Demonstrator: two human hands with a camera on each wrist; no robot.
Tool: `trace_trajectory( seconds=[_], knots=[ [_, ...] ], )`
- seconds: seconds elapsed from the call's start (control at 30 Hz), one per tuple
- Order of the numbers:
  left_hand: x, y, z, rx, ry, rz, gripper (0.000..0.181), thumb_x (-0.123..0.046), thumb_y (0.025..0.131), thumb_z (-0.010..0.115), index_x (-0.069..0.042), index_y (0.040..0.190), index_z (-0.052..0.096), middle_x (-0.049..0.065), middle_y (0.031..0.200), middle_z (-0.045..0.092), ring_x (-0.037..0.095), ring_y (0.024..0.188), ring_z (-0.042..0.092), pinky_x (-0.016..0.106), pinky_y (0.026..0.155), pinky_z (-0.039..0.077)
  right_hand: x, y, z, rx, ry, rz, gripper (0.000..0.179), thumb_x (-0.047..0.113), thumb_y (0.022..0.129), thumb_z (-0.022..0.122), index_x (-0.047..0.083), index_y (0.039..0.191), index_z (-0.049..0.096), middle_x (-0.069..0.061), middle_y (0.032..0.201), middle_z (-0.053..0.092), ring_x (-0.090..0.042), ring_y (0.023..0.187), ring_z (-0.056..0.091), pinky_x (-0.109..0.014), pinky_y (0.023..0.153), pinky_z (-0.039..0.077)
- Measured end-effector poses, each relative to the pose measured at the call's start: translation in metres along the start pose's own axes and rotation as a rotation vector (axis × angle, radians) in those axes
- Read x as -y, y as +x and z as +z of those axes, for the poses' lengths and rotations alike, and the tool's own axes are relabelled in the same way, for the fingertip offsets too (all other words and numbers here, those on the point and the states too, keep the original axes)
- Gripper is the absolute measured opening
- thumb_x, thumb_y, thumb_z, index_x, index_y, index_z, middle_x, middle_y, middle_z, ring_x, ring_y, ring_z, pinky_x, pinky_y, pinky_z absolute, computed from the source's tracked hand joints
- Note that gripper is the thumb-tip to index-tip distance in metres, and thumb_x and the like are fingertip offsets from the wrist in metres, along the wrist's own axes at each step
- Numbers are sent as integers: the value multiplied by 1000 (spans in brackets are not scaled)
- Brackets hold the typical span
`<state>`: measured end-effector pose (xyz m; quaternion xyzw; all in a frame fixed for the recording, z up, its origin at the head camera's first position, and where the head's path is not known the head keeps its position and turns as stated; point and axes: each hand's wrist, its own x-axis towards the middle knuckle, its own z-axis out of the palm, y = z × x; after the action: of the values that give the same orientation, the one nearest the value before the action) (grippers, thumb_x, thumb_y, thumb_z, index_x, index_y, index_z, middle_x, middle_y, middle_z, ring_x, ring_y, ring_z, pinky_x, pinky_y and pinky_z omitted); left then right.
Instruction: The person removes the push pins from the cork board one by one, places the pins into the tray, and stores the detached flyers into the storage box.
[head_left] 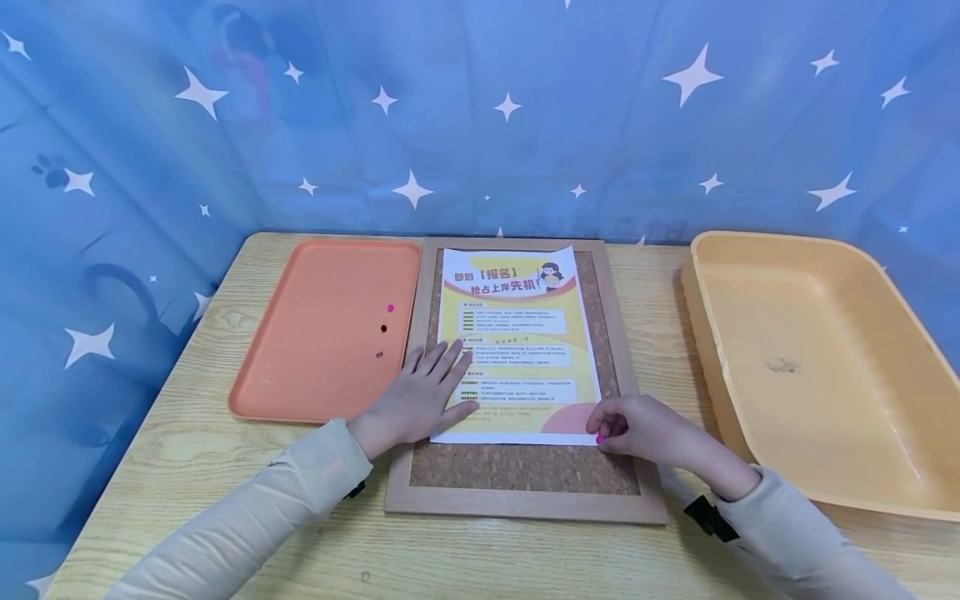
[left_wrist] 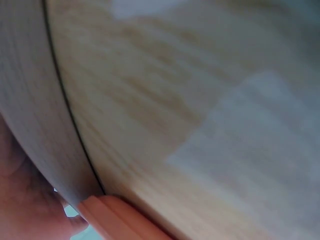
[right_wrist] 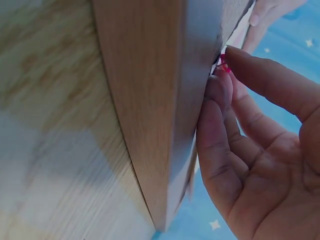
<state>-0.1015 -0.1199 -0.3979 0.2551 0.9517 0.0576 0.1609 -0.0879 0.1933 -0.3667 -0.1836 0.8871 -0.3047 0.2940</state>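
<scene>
A printed poster (head_left: 517, 350) lies on a cork board (head_left: 525, 468) with a wooden frame. My left hand (head_left: 422, 396) rests on the poster's lower left part, fingers spread and fairly straight; the left wrist view shows only part of that hand (left_wrist: 30, 200) beside the frame. At the poster's lower right corner, my right hand (head_left: 645, 429) pinches a small pink pushpin (head_left: 600, 439) between thumb and fingers. Seen in the right wrist view, the pushpin (right_wrist: 225, 63) is close to the board's surface. Whether its point has entered the cork is hidden.
An orange tray (head_left: 300, 333) stands left of the board, with a pink piece (head_left: 391, 308) and a black piece (head_left: 384, 328) on it. To the right is a deep yellow bin (head_left: 840, 400). A blue star-patterned curtain (head_left: 450, 125) hangs behind the wooden table (head_left: 225, 500).
</scene>
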Motion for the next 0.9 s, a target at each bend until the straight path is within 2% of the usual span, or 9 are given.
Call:
trace_trajectory(
  seconds=[0.37,0.73,0.9],
  knots=[
    [1,1,2,2,0,-3,75,-57,99,28,-11,155,8,9,163,3,31,150,5,53,121,4,-2,-2,0,0,-42,-28,6,2,83,68,6,88,68,2,77,60,-11,71,49,-20,58,41],
    [2,2,3,3,9,0,75,-58,99,27,-11,155,8,9,163,2,31,150,4,53,121,4,-5,-3,-5,51,2,-55,9,2,85,64,4,92,69,1,77,61,-8,70,49,-19,57,42],
    [2,2,4,1,10,-1,75,-58,99,27,-12,155,8,9,163,2,31,150,4,53,121,4,-6,-1,-7,39,16,-63,5,4,85,64,5,89,67,1,79,62,-9,72,50,-19,61,43]
  ],
)
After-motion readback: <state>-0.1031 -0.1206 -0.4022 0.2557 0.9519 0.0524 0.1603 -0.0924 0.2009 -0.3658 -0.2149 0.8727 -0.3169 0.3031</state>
